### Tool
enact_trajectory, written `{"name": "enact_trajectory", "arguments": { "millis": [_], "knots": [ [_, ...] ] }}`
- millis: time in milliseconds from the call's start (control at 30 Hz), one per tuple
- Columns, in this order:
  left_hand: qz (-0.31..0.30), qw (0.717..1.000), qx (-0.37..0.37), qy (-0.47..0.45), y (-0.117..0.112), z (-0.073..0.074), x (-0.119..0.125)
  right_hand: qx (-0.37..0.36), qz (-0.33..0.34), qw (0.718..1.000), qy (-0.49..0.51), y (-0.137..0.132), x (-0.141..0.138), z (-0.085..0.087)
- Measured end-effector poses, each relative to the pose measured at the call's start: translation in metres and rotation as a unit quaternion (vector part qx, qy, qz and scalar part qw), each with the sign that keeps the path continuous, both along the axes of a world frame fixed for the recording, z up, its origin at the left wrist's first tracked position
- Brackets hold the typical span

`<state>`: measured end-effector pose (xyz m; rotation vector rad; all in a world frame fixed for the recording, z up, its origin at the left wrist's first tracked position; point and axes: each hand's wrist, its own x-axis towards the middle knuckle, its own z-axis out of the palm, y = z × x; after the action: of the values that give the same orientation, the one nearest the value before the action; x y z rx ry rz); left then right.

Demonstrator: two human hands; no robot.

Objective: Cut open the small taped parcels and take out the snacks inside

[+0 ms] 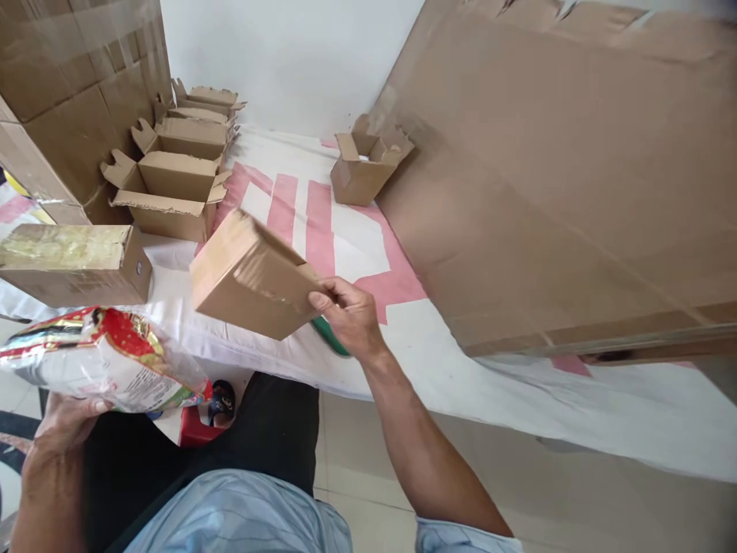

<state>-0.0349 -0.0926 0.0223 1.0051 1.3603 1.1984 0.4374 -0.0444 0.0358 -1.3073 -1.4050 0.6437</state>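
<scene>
My right hand [351, 315] pinches the near right end of a small cardboard box [259, 280], thumb on its side, and the box hangs tilted above the front of the bed-like surface. Low on the left, my left hand [72, 422] is closed round the underside of a shiny printed plastic bag [109, 357] in white, red and gold. The bag looks full; what it holds cannot be made out. Part of a green object [331, 338] shows beneath the box, mostly hidden. A taped cardboard box [74, 265] lies just beyond the bag.
Several open cardboard boxes [173, 180] stand in a row at the back left, beside a large carton [74, 100]. Another small open box [365, 165] touches a huge cardboard sheet or carton [553, 177] on the right. A pink-and-white cloth [282, 207] covers the surface.
</scene>
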Motion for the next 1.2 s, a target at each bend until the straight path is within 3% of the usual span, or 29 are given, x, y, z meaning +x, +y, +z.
{"name": "enact_trajectory", "arguments": {
  "millis": [67,133,267,400,533,633,733,800,900,1000,1100,1200],
  "knots": [
    [0.016,0.999,0.015,-0.027,0.003,0.013,0.019,-0.022,-0.015,0.997,0.073,0.006,0.013,0.0],
    [-0.005,0.999,-0.005,-0.034,0.01,0.02,0.037,-0.026,-0.021,0.993,0.112,0.01,0.022,0.0],
    [-0.062,0.994,-0.091,-0.004,0.035,0.02,0.068,-0.013,-0.043,0.991,0.127,0.009,0.033,-0.002],
    [-0.077,0.992,-0.097,0.038,0.068,0.022,0.099,0.004,-0.075,0.99,0.118,0.002,0.045,-0.001],
    [-0.077,0.986,-0.048,0.138,0.104,0.019,0.123,0.027,-0.096,0.989,0.106,-0.008,0.055,0.002],
    [-0.043,0.958,0.013,0.284,0.116,0.008,0.127,0.049,-0.078,0.992,0.087,-0.018,0.058,0.004],
    [0.012,0.908,0.083,0.41,0.104,-0.002,0.121,0.096,-0.058,0.993,0.047,-0.03,0.055,0.006],
    [0.028,0.893,0.133,0.429,0.088,-0.001,0.117,0.128,-0.047,0.991,0.013,-0.037,0.05,0.008],
    [0.017,0.929,0.163,0.331,0.061,0.014,0.117,0.168,-0.026,0.984,-0.048,-0.048,0.038,0.014],
    [-0.075,0.982,0.123,0.122,0.042,0.036,0.122,0.225,-0.004,0.966,-0.127,-0.057,0.023,0.023],
    [-0.161,0.98,0.12,-0.003,0.029,0.051,0.127,0.271,0.007,0.942,-0.198,-0.068,0.008,0.031],
    [-0.173,0.975,0.141,0.011,0.017,0.058,0.129,0.298,0.01,0.92,-0.253,-0.081,-0.007,0.035]
  ]
}}
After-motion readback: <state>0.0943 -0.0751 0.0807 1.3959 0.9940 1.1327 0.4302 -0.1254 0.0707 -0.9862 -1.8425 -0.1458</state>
